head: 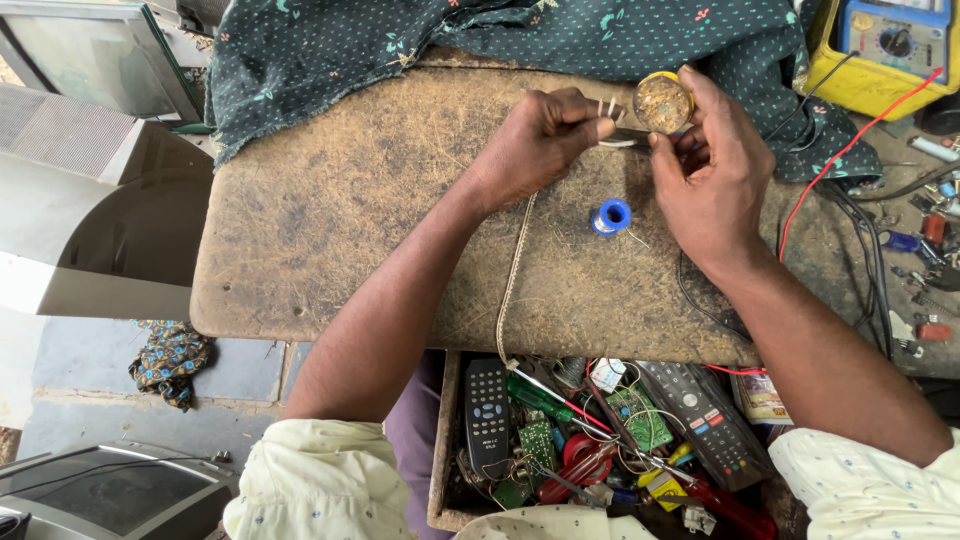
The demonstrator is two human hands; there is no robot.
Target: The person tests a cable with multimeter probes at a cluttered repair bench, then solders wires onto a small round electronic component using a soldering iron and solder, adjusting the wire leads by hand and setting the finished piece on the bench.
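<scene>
Over the worn brown surface (330, 220), the left hand (540, 140) is clenched around the handle of a soldering iron (615, 135), whose woven cord (512, 280) trails back toward the open drawer (445, 440). The right hand (710, 160) pinches a small round tin of yellowish paste (663, 102) between thumb and forefinger, tilted so its open face meets the tool's tip; both grips look closed firmly on what they hold, though the iron's tip itself is mostly hidden between the fingers. The tin sits at the far edge of the surface, just in front of the dark floral cloth (400, 50). As I judge it, the step is dipping the tip into the paste, and doing it well means a brief, shallow touch, with the tin held steady and angled so nothing spills and the right fingers stay behind the rim, clear of hot metal. The cord should lie slack so it cannot tug the iron sideways. The blue spool of solder wire (611, 216) lies near, between the two wrists, within easy reach. A yellow meter (880, 50) with a red lead (850, 150) stands well apart at the right, and remote controls (487, 415) and circuit boards (640, 415) crowd the drawer below.
</scene>
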